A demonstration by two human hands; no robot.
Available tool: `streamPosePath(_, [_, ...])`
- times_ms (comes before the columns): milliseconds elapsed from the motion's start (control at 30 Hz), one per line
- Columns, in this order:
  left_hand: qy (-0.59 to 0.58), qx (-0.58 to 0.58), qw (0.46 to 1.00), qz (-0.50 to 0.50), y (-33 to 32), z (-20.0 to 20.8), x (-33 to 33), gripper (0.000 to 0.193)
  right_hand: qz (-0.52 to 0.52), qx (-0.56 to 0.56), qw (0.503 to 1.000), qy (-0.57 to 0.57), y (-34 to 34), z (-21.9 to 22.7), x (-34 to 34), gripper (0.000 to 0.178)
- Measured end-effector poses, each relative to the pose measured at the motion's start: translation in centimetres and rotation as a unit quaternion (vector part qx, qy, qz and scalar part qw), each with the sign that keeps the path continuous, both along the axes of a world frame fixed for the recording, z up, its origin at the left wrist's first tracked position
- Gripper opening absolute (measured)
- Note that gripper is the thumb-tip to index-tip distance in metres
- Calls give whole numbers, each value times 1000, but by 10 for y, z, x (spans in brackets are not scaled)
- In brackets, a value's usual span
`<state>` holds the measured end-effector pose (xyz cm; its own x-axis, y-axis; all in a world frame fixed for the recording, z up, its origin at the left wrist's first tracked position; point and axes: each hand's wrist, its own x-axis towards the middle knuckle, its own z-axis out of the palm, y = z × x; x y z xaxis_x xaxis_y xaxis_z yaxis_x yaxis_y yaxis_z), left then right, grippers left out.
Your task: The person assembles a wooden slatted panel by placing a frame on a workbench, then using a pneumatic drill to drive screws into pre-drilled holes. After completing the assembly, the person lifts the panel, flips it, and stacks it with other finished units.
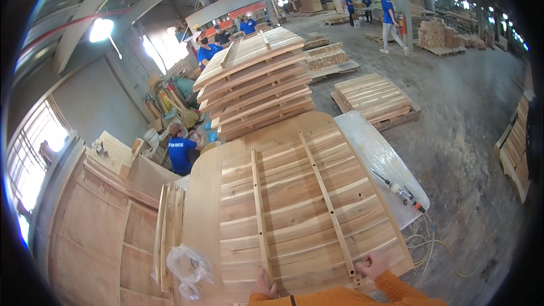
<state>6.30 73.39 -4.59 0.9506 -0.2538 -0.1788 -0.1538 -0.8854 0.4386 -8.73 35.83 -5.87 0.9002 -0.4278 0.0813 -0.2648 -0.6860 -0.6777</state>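
A large slatted wooden panel [300, 198] lies in front of me on a rounded board [205, 192]. Two narrow battens with dark holes run along it, a left batten [259, 209] and a right batten [324, 198]. At the near end of the left batten is my left hand [264, 287], its fingers closed about the batten's end. My right hand [373, 265] is curled beside the near end of the right batten, fingertips pinched together; whatever they hold is too small to make out.
A power driver [405, 195] with a hose rests on a plastic-covered surface [374, 141] to the right. Crumpled clear plastic bags [188, 263] and loose wooden strips [164, 232] lie left. Stacked panels [255, 85] rise beyond; a person [182, 153] in blue crouches nearby.
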Motion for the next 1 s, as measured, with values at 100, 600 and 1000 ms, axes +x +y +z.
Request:
streamPosePath(100, [93, 23, 995, 31, -11, 9, -8, 73, 65, 9, 992, 109, 29, 26, -1, 54])
streamPosePath(600, [-19, 29, 999, -34, -56, 21, 85, 63, 57, -96, 991, 71, -3, -9, 122, 72])
streamPosePath(1000, [-10, 52, 998, -22, -31, 8, 34, 69, 66, -35, 989, 131, 21, -2, 68, 69])
